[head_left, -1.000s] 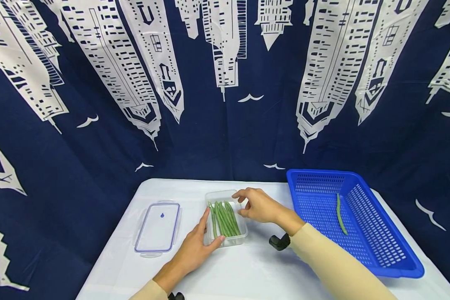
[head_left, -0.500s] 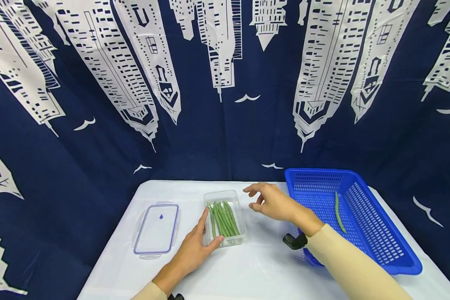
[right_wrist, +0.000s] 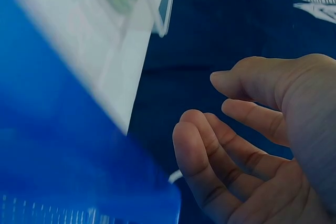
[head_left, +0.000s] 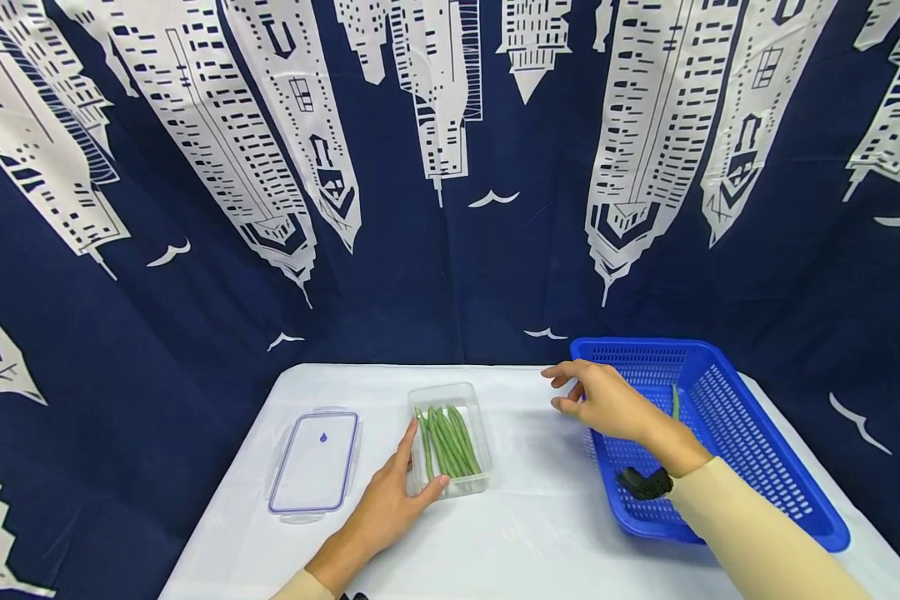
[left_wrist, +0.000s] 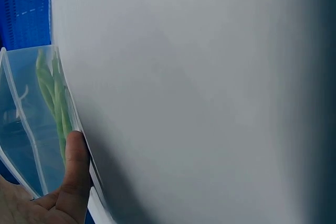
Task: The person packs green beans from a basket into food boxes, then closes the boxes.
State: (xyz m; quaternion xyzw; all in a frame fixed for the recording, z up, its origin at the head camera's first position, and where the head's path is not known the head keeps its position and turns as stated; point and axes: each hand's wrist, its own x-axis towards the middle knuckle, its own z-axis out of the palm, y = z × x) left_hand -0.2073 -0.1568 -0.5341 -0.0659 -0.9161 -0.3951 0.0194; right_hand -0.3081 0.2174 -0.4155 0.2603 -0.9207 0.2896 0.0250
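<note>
A clear plastic food container [head_left: 442,394] holds several green beans [head_left: 453,446] laid lengthwise. My left hand [head_left: 392,506] steadies its near left corner with straight fingers, index along the left wall and thumb on the near wall. The left wrist view shows that thumb [left_wrist: 77,163] against the wall beside the beans [left_wrist: 60,100]. My right hand [head_left: 611,406], fingers loosely bent and holding nothing, hovers over the left rim of the blue basket [head_left: 720,483]. One green bean [head_left: 676,402] lies in the basket, partly hidden by that hand. In the right wrist view, thumb and fingertips are apart.
The container's clear lid [head_left: 315,462] with a blue seal lies flat on the white table [head_left: 525,517], left of the container. A dark blue cloth [head_left: 457,275] printed with white buildings hangs behind the table. The basket takes up the table's right side.
My right hand has moved right, from the container's right edge to above the basket's left rim. My left hand keeps its place on the container.
</note>
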